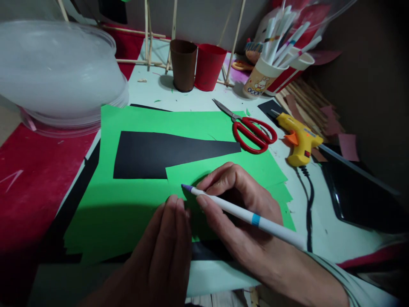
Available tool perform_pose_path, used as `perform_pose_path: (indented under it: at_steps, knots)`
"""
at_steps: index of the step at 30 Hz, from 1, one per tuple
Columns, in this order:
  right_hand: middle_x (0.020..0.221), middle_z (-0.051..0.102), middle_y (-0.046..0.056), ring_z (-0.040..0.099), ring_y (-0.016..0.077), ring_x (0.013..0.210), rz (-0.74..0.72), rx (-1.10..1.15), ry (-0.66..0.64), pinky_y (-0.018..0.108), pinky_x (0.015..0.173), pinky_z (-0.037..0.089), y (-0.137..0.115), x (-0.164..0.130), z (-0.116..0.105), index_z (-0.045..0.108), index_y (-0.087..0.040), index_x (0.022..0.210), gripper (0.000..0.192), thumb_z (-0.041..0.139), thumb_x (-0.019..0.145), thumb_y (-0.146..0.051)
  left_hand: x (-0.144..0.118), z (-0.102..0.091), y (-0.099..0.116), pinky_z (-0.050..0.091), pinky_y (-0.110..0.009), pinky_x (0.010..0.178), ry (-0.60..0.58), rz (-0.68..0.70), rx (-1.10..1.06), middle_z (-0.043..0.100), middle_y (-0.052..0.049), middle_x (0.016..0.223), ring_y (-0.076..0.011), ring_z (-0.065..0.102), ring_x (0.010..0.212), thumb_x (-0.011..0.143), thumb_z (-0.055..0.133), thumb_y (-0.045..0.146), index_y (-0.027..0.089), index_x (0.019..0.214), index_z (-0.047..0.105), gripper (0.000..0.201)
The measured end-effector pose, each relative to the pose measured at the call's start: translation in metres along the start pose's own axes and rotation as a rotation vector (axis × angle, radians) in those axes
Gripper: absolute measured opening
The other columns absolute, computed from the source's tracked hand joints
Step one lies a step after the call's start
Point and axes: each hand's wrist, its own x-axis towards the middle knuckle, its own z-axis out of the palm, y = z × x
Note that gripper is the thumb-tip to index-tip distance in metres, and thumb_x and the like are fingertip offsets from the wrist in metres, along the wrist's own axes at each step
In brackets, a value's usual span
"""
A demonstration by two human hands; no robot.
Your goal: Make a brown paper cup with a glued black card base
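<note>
Head view: the right hand (pixel 243 204) pinches a white marker (pixel 243 213) between thumb and forefinger, its purple tip touching or just above the green paper (pixel 128 213) near the lower edge of the black paper shape (pixel 153 153). The left hand (pixel 166 251) lies flat, fingers pressed together, fingertips on the green sheet just beside the marker tip. The green sheet rests on the pale table (pixel 332 230); several green layers show at its right edge.

Procedure, as judged from the pose:
1. Keep the left hand pressed flat so the stacked sheets cannot creep under the pen.
2. Hold the marker at a shallow, constant tilt and draw with the forearm rather than the wrist, so the line stays even.
3. Keep the left fingertips clear of the tip's path; ink on a fingertip would likely smear on the paper.
4. Follow the black shape's edge closely if it serves as a guide.

Nearby items: red-handled scissors (pixel 252 132) and a yellow glue gun (pixel 300 140) lie beyond the sheet to the right, well apart from both hands; its black cord (pixel 309 200) runs close to the right wrist and could snag.
</note>
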Motion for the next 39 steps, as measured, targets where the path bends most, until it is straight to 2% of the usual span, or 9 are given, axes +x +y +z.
perform_pose_path:
  at_steps: [4,10,14,24,29,34,39]
  knots:
    - [0.086,0.063,-0.002,0.059,0.0080,0.071,0.003,-0.001,0.003,0.024,0.068,0.051,0.001,0.000,0.000,0.055,-0.020,0.083,0.015,0.062,0.097,-0.017,0.001,0.000,0.000,0.034,-0.041,0.120,0.013,-0.023,-0.013,0.062,-0.022,0.119,-0.0272,0.061,0.109,0.094,0.022,0.001,-0.007,0.121,0.057,0.045]
    - [0.085,0.063,-0.001,0.059,0.0093,0.070,0.011,0.003,0.002,0.026,0.068,0.051,0.000,-0.001,-0.001,0.055,-0.020,0.082,0.017,0.062,0.097,-0.017,-0.003,-0.001,0.000,0.033,-0.040,0.121,0.011,-0.026,-0.032,0.060,-0.023,0.123,-0.0288,0.060,0.118,0.096,0.024,0.003,-0.008,0.124,0.056,0.045]
    - [0.086,0.063,0.000,0.059,0.0109,0.071,0.011,0.006,-0.005,0.027,0.066,0.051,-0.001,0.000,-0.002,0.055,-0.021,0.083,0.016,0.062,0.097,-0.017,-0.003,0.000,0.001,0.033,-0.043,0.121,-0.001,-0.008,-0.029,0.061,-0.023,0.122,-0.0309,0.059,0.115,0.095,0.023,0.002,-0.010,0.124,0.055,0.045]
    - [0.086,0.064,0.000,0.060,0.0104,0.071,-0.004,0.002,-0.003,0.027,0.068,0.052,0.000,0.000,0.000,0.056,-0.020,0.083,0.015,0.063,0.096,-0.017,0.003,-0.012,-0.002,0.027,-0.046,0.123,-0.142,0.024,-0.058,0.066,-0.025,0.121,-0.0318,0.058,0.113,0.093,0.027,-0.002,-0.014,0.127,0.051,0.043]
    - [0.085,0.063,0.000,0.060,0.0104,0.071,-0.004,0.003,0.006,0.027,0.067,0.052,0.002,-0.001,0.000,0.055,-0.020,0.082,0.016,0.063,0.096,-0.018,0.002,-0.014,-0.002,0.027,-0.045,0.123,-0.148,0.007,-0.077,0.066,-0.023,0.124,-0.0309,0.058,0.116,0.092,0.030,-0.003,-0.011,0.128,0.053,0.043]
    - [0.086,0.064,0.000,0.061,0.0122,0.071,0.006,0.012,-0.004,0.028,0.062,0.051,0.002,-0.001,0.000,0.055,-0.022,0.083,0.016,0.063,0.097,-0.018,0.001,-0.011,-0.002,0.024,-0.047,0.125,-0.140,0.028,-0.056,0.068,-0.025,0.122,-0.0306,0.061,0.113,0.095,0.027,-0.001,-0.012,0.126,0.053,0.042]
    - [0.085,0.064,0.000,0.060,0.0116,0.070,0.004,0.002,0.005,0.028,0.065,0.052,0.002,-0.001,0.001,0.055,-0.021,0.083,0.016,0.063,0.097,-0.018,0.001,-0.011,-0.002,0.023,-0.047,0.125,-0.130,0.021,-0.064,0.071,-0.024,0.118,-0.0292,0.065,0.109,0.092,0.027,-0.004,-0.012,0.126,0.053,0.043]
